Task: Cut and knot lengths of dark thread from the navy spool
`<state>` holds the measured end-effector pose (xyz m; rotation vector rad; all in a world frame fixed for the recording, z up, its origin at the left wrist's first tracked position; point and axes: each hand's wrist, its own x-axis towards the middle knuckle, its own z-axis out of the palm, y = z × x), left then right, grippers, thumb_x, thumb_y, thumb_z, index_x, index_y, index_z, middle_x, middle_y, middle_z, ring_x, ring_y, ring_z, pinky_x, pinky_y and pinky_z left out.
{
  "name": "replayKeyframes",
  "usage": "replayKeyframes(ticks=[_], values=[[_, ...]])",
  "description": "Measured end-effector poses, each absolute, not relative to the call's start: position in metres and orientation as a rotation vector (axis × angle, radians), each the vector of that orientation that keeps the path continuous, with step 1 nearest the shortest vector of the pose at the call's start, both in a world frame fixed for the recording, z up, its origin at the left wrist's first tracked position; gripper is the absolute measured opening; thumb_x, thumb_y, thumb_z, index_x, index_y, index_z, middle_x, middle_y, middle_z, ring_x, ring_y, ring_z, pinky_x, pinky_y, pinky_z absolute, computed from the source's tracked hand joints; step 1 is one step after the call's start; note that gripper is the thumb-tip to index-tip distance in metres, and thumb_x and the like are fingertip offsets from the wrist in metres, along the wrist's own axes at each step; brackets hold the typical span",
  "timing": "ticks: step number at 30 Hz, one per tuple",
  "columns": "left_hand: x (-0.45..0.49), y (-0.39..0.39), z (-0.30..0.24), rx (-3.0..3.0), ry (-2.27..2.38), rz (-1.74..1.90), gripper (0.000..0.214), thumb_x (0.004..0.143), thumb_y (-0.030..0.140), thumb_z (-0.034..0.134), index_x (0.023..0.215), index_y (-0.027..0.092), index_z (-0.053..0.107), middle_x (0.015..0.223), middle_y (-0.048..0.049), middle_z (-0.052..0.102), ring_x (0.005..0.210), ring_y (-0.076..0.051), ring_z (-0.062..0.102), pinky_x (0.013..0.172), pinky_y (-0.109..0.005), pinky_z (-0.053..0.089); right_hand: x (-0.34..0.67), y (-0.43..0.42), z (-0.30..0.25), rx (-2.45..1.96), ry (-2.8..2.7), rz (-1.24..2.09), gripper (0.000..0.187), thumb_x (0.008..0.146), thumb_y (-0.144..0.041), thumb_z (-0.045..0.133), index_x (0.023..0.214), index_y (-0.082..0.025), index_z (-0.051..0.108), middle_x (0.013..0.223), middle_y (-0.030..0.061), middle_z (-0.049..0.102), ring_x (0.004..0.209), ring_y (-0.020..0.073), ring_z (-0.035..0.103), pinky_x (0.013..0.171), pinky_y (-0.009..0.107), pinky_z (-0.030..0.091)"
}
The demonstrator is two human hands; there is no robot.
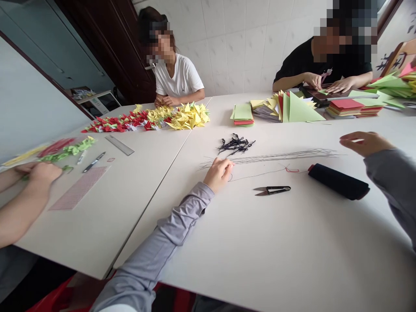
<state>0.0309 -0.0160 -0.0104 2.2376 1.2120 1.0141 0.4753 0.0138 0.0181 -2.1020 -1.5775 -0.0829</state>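
My left hand (219, 174) rests on the table with its fingers closed, over the left part of a bundle of long dark threads (286, 155). A single thread curls out beside its fingertips and runs right toward a small red loop (292, 170). My right hand (368, 143) is raised at the right, beyond the bundle's right end, thumb and fingertips pinched together; whether thread is between them is too fine to see. Below it lies a cone of black thread (338, 181) on its side. Thread snips (272, 190) lie between my hands, blades pointing left.
Small knotted black loops (235, 144) lie behind the threads. Farther back are folded paper pieces (190, 116) and coloured paper stacks (243, 113). Two people sit opposite; a co-worker's hands (42, 172) work at left near a pen (94, 162), ruler (119, 145) and pink sheet (79, 188).
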Motion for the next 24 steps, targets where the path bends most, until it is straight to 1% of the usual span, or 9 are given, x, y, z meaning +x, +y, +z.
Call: replayKeyframes(ticks=[2, 5, 7, 9, 10, 13, 15, 17, 24], values=[[0.034, -0.014, -0.014, 2.346, 1.194, 0.938, 0.020, 0.086, 0.025, 0.042, 0.090, 0.021, 0.061, 0.090, -0.0059, 0.065, 0.093, -0.021, 0.047, 0.085, -0.030, 0.037, 0.471, 0.008, 0.037, -2.202, -1.518, -0.084, 0.004, 0.074, -0.023, 0.065, 0.078, -0.020, 0.064, 0.064, 0.0025, 0.053, 0.066, 0.0154, 0.052, 0.074, 0.034, 0.043], [0.038, -0.010, -0.018, 2.421, 1.203, 0.886, 0.022, 0.088, 0.024, 0.039, 0.093, 0.021, 0.060, 0.090, -0.0062, 0.064, 0.094, -0.022, 0.045, 0.086, -0.033, 0.037, 0.440, -0.003, 0.059, -2.065, -1.612, -0.205, 0.011, 0.077, -0.026, 0.063, 0.086, -0.020, 0.064, 0.077, 0.0075, 0.058, 0.082, 0.0185, 0.056, 0.084, 0.036, 0.041], [0.041, -0.007, -0.019, 2.460, 1.196, 0.880, 0.022, 0.088, 0.024, 0.038, 0.092, 0.020, 0.060, 0.094, -0.0067, 0.064, 0.093, -0.022, 0.045, 0.087, -0.033, 0.037, 0.405, -0.011, 0.064, -1.876, -1.651, -0.208, 0.013, 0.078, -0.026, 0.060, 0.089, -0.019, 0.064, 0.092, 0.0105, 0.061, 0.079, 0.0167, 0.057, 0.079, 0.033, 0.044], [0.044, -0.004, -0.020, 2.499, 1.179, 0.884, 0.022, 0.088, 0.023, 0.038, 0.088, 0.020, 0.059, 0.099, -0.0071, 0.064, 0.093, -0.022, 0.045, 0.087, -0.034, 0.037, 0.363, -0.018, 0.058, -1.653, -1.751, -0.061, 0.014, 0.081, -0.022, 0.053, 0.086, -0.017, 0.065, 0.093, 0.0104, 0.062, 0.069, 0.0132, 0.057, 0.063, 0.026, 0.046], [0.045, -0.002, -0.021, 2.516, 1.170, 0.887, 0.022, 0.089, 0.023, 0.037, 0.087, 0.020, 0.059, 0.099, -0.0071, 0.064, 0.092, -0.022, 0.045, 0.087, -0.034, 0.037, 0.343, -0.022, 0.052, -1.561, -1.842, 0.001, 0.017, 0.083, -0.022, 0.049, 0.085, -0.016, 0.065, 0.092, 0.0105, 0.062, 0.067, 0.0129, 0.057, 0.061, 0.025, 0.046], [0.046, 0.001, -0.022, 2.564, 1.157, 0.922, 0.021, 0.089, 0.023, 0.037, 0.092, 0.020, 0.057, 0.090, -0.0061, 0.064, 0.090, -0.021, 0.046, 0.085, -0.035, 0.039, 0.298, -0.030, 0.025, -1.333, -2.118, 0.029, 0.023, 0.085, -0.025, 0.045, 0.078, -0.017, 0.065, 0.082, 0.0082, 0.063, 0.071, 0.0151, 0.059, 0.068, 0.027, 0.046], [0.045, 0.003, -0.023, 2.599, 1.159, 0.954, 0.020, 0.090, 0.024, 0.037, 0.092, 0.019, 0.056, 0.086, -0.0051, 0.064, 0.088, -0.021, 0.046, 0.084, -0.034, 0.040, 0.286, -0.032, 0.005, -1.292, -2.183, 0.044, 0.027, 0.087, -0.029, 0.043, 0.075, -0.017, 0.064, 0.077, 0.0070, 0.062, 0.063, 0.0140, 0.056, 0.061, 0.026, 0.044], [0.043, 0.004, -0.024, 2.630, 1.163, 0.974, 0.018, 0.090, 0.023, 0.038, 0.089, 0.020, 0.055, 0.086, -0.0046, 0.064, 0.087, -0.020, 0.047, 0.082, -0.033, 0.041, 0.286, -0.033, -0.011, -1.281, -2.188, 0.074, 0.028, 0.087, -0.030, 0.042, 0.073, -0.018, 0.063, 0.074, 0.0059, 0.061, 0.060, 0.0132, 0.054, 0.058, 0.026, 0.044], [0.042, 0.006, -0.024, 2.670, 1.147, 0.944, 0.015, 0.089, 0.020, 0.040, 0.087, 0.019, 0.055, 0.085, -0.0041, 0.065, 0.088, -0.020, 0.049, 0.081, -0.033, 0.043, 0.298, -0.032, -0.029, -1.288, -2.158, 0.168, 0.020, 0.086, -0.030, 0.043, 0.076, -0.020, 0.057, 0.074, 0.0051, 0.060, 0.061, 0.0134, 0.053, 0.056, 0.025, 0.043]])
